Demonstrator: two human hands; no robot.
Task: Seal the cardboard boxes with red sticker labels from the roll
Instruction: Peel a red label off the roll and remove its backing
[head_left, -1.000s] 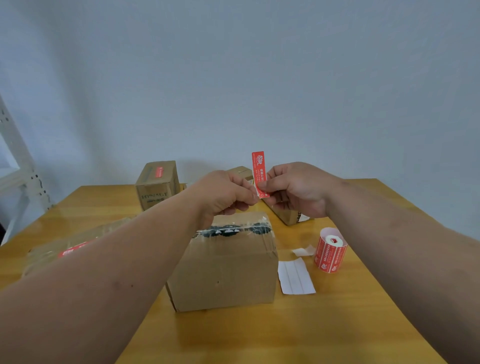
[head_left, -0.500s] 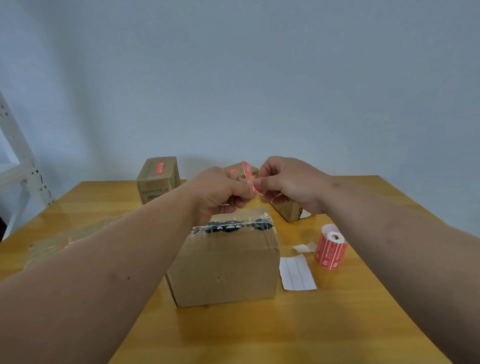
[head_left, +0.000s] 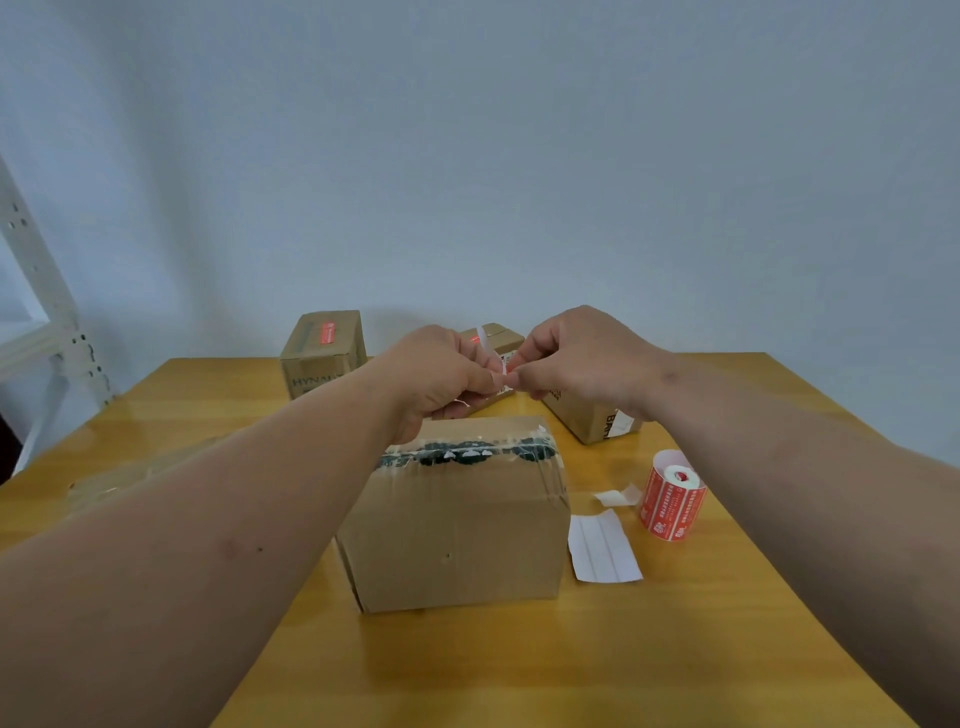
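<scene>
My left hand (head_left: 441, 379) and my right hand (head_left: 582, 358) meet above the nearest cardboard box (head_left: 457, 525), both pinching one sticker label (head_left: 491, 353) between fingertips. The label's white backing side faces me and curls up; a bit of red shows at the fingertips. The box top carries clear tape with a dark printed strip. The red sticker roll (head_left: 672, 496) stands upright on the table, right of the box.
Behind the hands stand three smaller cardboard boxes: the far-left box (head_left: 322, 353) with a red label on top, the middle box (head_left: 493, 338), and the right box (head_left: 592, 421). White backing strips (head_left: 602, 551) lie beside the roll. Clear plastic (head_left: 119, 478) lies at left. A white shelf frame (head_left: 47, 312) stands off the table.
The label was upright with its red face toward me; now it is turned and bent so the white backing shows. Both hands have shifted slightly higher and closer together.
</scene>
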